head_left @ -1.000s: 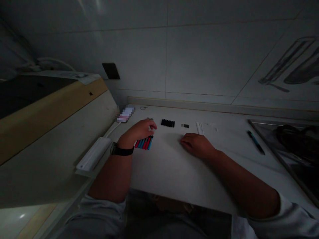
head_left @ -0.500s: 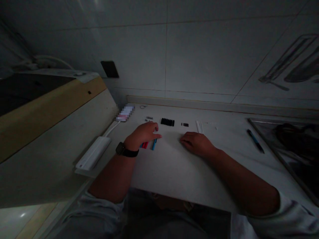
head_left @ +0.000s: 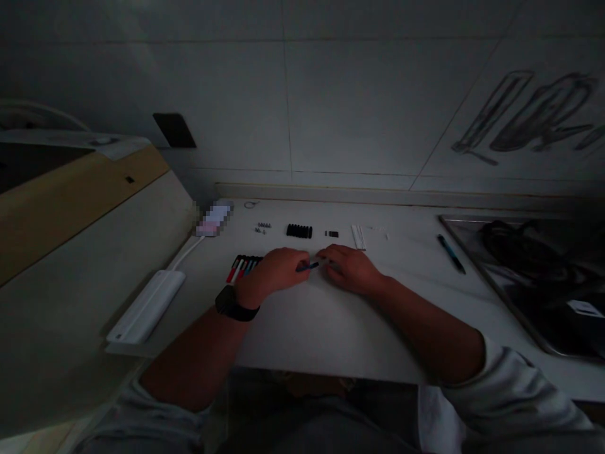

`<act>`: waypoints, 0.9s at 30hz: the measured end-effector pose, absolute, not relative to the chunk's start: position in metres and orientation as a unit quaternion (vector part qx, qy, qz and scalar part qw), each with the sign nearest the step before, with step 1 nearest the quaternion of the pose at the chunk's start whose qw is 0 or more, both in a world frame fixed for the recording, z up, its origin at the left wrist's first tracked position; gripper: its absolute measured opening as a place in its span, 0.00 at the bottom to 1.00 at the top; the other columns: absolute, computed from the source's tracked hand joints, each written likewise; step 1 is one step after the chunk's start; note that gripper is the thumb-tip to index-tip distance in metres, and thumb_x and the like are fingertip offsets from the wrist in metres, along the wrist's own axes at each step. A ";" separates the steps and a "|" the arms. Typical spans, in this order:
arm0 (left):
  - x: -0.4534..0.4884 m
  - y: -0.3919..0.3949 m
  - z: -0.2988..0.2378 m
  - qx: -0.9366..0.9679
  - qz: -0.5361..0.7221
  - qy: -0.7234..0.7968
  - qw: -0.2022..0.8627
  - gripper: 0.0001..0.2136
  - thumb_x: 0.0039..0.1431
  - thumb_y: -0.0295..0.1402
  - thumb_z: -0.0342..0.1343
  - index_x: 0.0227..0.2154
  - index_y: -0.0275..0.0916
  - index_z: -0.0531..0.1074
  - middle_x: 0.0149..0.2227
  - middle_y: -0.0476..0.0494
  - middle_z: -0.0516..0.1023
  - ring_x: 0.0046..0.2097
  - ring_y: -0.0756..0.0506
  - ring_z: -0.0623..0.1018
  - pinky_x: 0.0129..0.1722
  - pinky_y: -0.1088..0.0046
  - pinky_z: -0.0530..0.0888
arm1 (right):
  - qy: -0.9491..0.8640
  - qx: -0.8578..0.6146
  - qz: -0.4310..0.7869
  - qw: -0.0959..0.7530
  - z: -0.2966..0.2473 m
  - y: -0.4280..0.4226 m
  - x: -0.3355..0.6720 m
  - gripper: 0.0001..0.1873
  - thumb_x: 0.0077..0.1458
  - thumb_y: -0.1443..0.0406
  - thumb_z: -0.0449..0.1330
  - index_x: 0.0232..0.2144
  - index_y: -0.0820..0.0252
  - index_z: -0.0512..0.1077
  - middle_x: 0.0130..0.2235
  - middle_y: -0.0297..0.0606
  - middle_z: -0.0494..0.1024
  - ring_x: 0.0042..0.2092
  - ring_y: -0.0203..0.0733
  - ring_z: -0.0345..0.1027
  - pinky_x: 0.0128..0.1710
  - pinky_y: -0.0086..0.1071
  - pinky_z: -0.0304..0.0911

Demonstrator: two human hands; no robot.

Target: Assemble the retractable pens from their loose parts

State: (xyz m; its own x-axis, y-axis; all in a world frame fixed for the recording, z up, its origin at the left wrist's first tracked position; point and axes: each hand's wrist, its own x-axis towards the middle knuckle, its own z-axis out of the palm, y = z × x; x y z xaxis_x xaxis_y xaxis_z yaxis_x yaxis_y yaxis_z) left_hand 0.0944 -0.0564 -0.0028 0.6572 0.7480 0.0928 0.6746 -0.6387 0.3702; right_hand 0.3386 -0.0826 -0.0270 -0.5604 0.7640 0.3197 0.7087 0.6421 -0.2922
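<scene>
My left hand (head_left: 278, 272), with a dark watch on its wrist, pinches a small blue pen-like tube (head_left: 307, 267) just above the white counter. The tube lies nearly level and its dark end points right. Close to that end is my right hand (head_left: 350, 269), its fingers bent and the thumb apart from them, with nothing clearly held. Partly hidden behind my left hand is a row of small red, white and blue tubes (head_left: 242, 267) with black ends. Beyond the hands stand several short black cylinders (head_left: 299, 231) side by side.
Small metallic pieces (head_left: 263, 227), small dark pieces (head_left: 332, 234) and thin white sticks (head_left: 358, 237) lie farther back. A pen (head_left: 451, 253) rests by a metal-rimmed basin (head_left: 501, 309) on the right. A white power strip (head_left: 146, 308) is at the left.
My left hand has picked up the blue tube from the row and moved right, towards my right hand. My right hand has its fingers reaching closer to it. The view has shifted right.
</scene>
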 end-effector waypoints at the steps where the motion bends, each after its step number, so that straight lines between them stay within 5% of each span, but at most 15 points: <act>1: 0.097 -0.056 -0.003 0.894 0.137 0.396 0.158 0.06 0.62 0.37 0.59 0.36 0.43 0.78 0.33 0.44 0.81 0.34 0.42 0.78 0.34 0.66 0.68 | -0.881 -0.415 0.063 0.220 -0.026 -0.083 0.339 0.19 0.63 0.65 0.59 0.56 0.57 0.72 0.52 0.45 0.79 0.50 0.47 0.73 0.47 0.37 0.67; 8: 0.105 -0.051 -0.005 0.861 0.262 0.374 0.223 0.06 0.65 0.34 0.59 0.41 0.42 0.79 0.43 0.44 0.84 0.45 0.42 0.82 0.46 0.65 0.74 | -0.862 -0.437 0.038 0.253 -0.025 -0.081 0.340 0.08 0.67 0.63 0.58 0.44 0.56 0.76 0.45 0.43 0.80 0.47 0.45 0.72 0.46 0.35 0.65; 18: 0.111 -0.051 -0.006 0.738 0.363 0.364 0.437 0.12 0.58 0.40 0.66 0.41 0.40 0.78 0.39 0.44 0.83 0.41 0.44 0.82 0.43 0.67 0.77 | -0.820 -0.458 0.134 0.315 -0.024 -0.081 0.335 0.05 0.64 0.64 0.61 0.41 0.57 0.75 0.39 0.38 0.80 0.38 0.38 0.72 0.40 0.31 0.65; 27: 0.110 -0.042 -0.013 0.645 0.440 0.364 0.507 0.15 0.57 0.44 0.66 0.42 0.39 0.77 0.43 0.42 0.83 0.45 0.44 0.81 0.50 0.65 0.77 | -0.795 -0.509 0.089 0.317 -0.020 -0.075 0.347 0.18 0.72 0.56 0.49 0.40 0.57 0.76 0.39 0.41 0.80 0.39 0.41 0.71 0.40 0.33 0.63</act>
State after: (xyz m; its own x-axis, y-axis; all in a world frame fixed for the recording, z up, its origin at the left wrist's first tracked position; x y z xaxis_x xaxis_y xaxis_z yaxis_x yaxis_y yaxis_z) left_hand 0.1096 -0.0421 -0.0134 0.3464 0.9169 0.1985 0.0236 -0.2200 0.9752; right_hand 0.3470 -0.0755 -0.0201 -0.2808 0.8659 0.4140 0.7525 0.4664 -0.4651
